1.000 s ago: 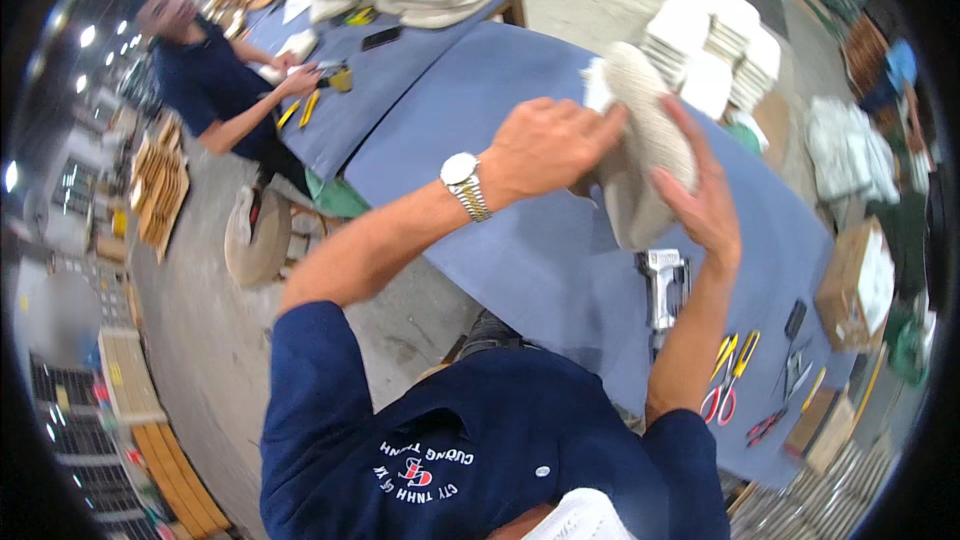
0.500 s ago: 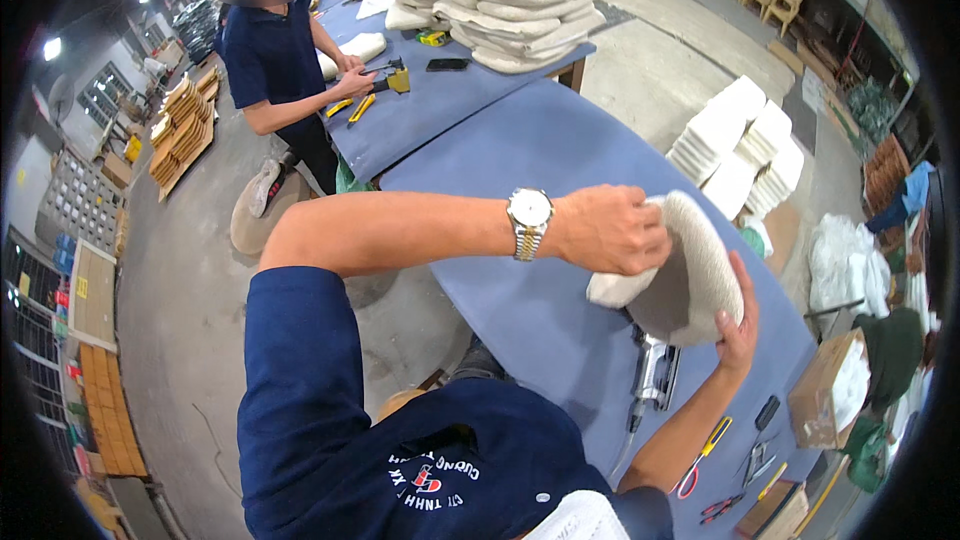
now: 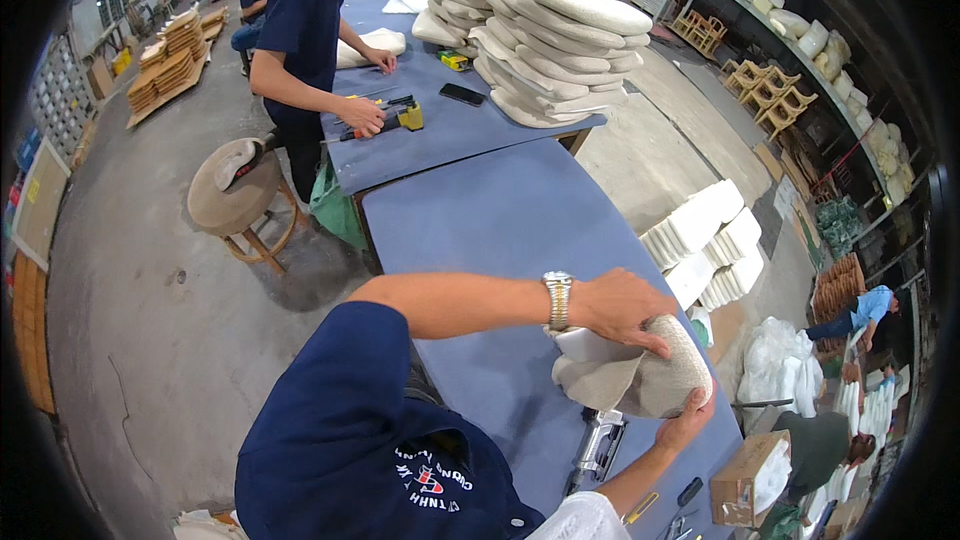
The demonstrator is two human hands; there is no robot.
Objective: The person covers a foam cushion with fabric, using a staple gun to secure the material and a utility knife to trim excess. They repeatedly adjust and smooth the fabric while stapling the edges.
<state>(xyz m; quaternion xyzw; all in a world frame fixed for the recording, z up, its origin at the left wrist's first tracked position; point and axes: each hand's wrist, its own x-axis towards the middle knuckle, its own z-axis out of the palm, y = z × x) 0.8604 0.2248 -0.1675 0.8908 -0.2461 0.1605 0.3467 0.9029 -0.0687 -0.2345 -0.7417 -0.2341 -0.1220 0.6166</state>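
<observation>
The site is a furniture workshop. Indicators: a blue work surface (image 3: 480,210) carrying a metal handheld tool (image 3: 600,446); a fabric-covered pad (image 3: 684,364) held above it; stacked cushions (image 3: 560,45); stacked wooden panels (image 3: 172,62); wooden chair frames (image 3: 766,100); a concrete floor (image 3: 150,310).

Co-worker in a navy short-sleeved shirt (image 3: 300,25): head mostly chopped by the top edge. Right hand's (image 3: 686,424) got fingers hidden behind the beige fabric-covered cushion (image 3: 682,365). Silver metal tool's (image 3: 602,440) partly blocked too.
</observation>
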